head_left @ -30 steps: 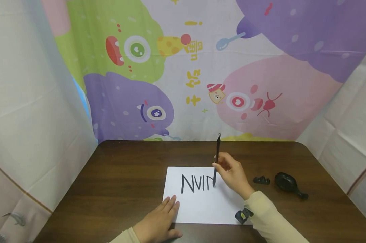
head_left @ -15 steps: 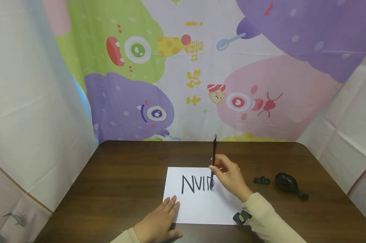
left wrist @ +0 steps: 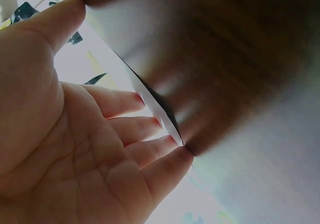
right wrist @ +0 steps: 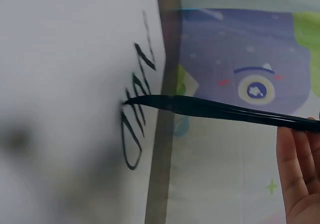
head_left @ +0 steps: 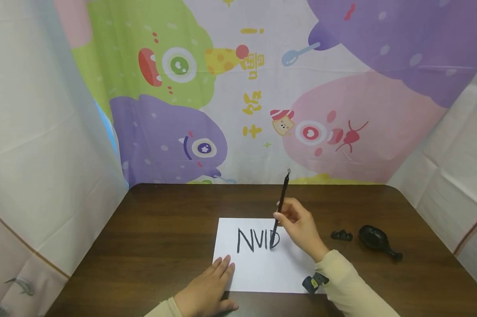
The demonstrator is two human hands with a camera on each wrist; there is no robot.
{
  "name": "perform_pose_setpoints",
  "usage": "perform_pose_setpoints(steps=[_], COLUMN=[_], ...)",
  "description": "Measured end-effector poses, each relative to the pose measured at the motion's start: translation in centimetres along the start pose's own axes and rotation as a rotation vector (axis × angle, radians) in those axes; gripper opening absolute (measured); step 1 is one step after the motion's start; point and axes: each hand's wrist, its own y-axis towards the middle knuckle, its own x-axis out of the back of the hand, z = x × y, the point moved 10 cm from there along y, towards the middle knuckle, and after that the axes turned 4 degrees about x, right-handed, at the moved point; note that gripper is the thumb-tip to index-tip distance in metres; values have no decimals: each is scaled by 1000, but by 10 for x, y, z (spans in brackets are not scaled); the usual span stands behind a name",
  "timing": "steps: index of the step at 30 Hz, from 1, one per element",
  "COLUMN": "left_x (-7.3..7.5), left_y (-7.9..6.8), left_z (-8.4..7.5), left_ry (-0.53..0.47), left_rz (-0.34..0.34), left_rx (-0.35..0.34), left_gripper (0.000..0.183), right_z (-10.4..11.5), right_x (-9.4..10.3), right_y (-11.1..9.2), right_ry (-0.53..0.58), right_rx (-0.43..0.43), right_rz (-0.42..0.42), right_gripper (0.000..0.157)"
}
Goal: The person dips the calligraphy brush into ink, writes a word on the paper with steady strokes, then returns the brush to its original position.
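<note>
My right hand (head_left: 301, 226) pinches a black writing brush (head_left: 282, 193) with a small loop at its top end. The brush leans to the right, its tip on a white sheet of paper (head_left: 262, 275). In the right wrist view the dark bristles (right wrist: 147, 101) meet the paper at the lower end of the last letter's curve. Black strokes (head_left: 246, 240) on the sheet read NVID. My left hand (head_left: 206, 284) rests across the paper's left edge, fingers straight; the left wrist view shows its palm (left wrist: 80, 144) and fingertips touching down.
To the right on the brown table (head_left: 163, 233) lie a small black humped brush rest (head_left: 342, 235) and a black round-bodied piece with a narrow neck (head_left: 375, 237). A cartoon-printed curtain (head_left: 254, 154) hangs behind the table's back edge.
The brush tip has moved down and left, closing the curve of the D. The brush's top first swung left, then tilted right. My left hand has stayed put.
</note>
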Motion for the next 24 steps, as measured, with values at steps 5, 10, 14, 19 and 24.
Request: perform_pose_setpoints(steps=[5, 10, 14, 19, 24], left_x=[0, 1, 0, 1, 1], left_y=[0, -1, -1, -1, -1], left_z=[-1, -1, -1, -1, -1], left_ry=[-3, 3, 2, -3, -3], left_rz=[2, -10, -5, -8, -10], left_rx=[0, -1, -1, 0, 0], left_gripper=[89, 89, 89, 89, 89], right_z=[-26, -45, -50, -57, -49], right_x=[14, 27, 36, 45, 48], right_y=[2, 3, 3, 3, 2], right_ry=[97, 119, 126, 95, 59], right_rx=[-64, -74, -78, -97, -115], right_rz=[-72, -104, -119, -141, -140], right_gripper=[27, 28, 28, 28, 26])
